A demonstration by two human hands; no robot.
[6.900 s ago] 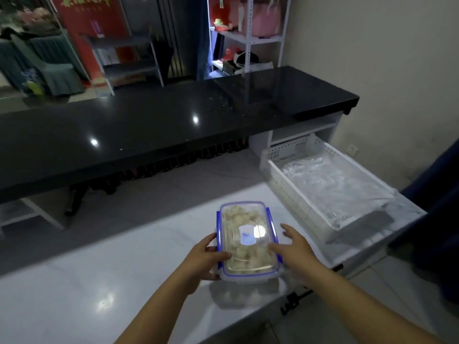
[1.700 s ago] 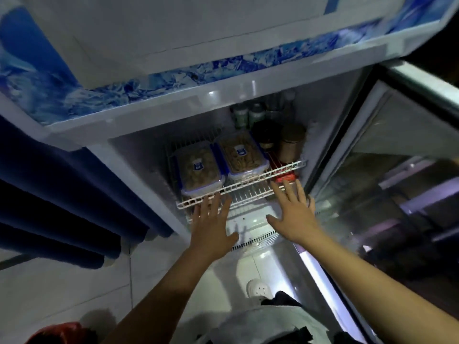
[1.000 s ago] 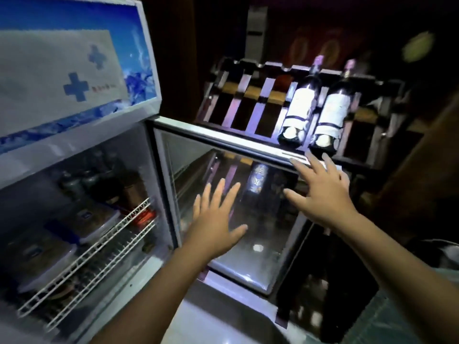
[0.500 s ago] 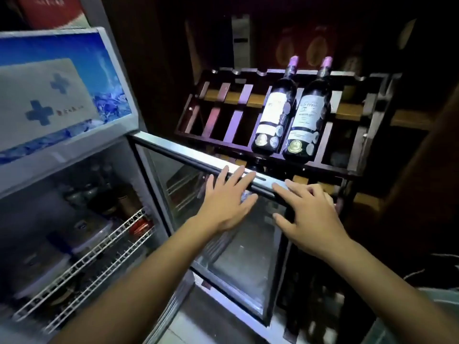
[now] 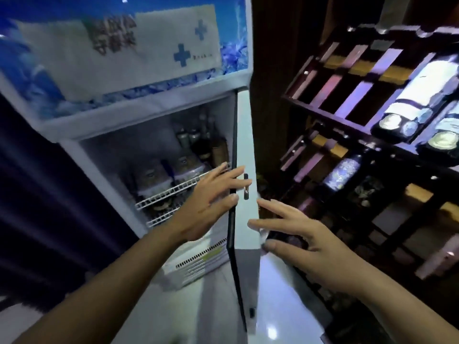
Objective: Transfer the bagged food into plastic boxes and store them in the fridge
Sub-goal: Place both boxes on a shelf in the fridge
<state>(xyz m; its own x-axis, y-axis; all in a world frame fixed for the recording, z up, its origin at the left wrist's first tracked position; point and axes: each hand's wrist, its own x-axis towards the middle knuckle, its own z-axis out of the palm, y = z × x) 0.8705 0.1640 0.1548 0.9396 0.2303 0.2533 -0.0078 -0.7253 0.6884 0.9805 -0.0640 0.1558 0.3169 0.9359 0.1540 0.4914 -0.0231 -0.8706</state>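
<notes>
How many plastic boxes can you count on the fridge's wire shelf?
2. The left box and the right box sit side by side on the top wire shelf, in front of the bottles. The blur and dim light could hide more.

A white wire shelf [image 5: 171, 191] crosses the fridge's interior, centre-left of the frame. Two plastic boxes [image 5: 152, 176] sit side by side on it. Dark bottles [image 5: 198, 142] stand behind them.

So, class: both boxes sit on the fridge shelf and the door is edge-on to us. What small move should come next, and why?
Probably push the door shut. The two boxes already rest on the wire shelf, the door stands ajar, and the left hand and right hand are open beside its edge.
</notes>
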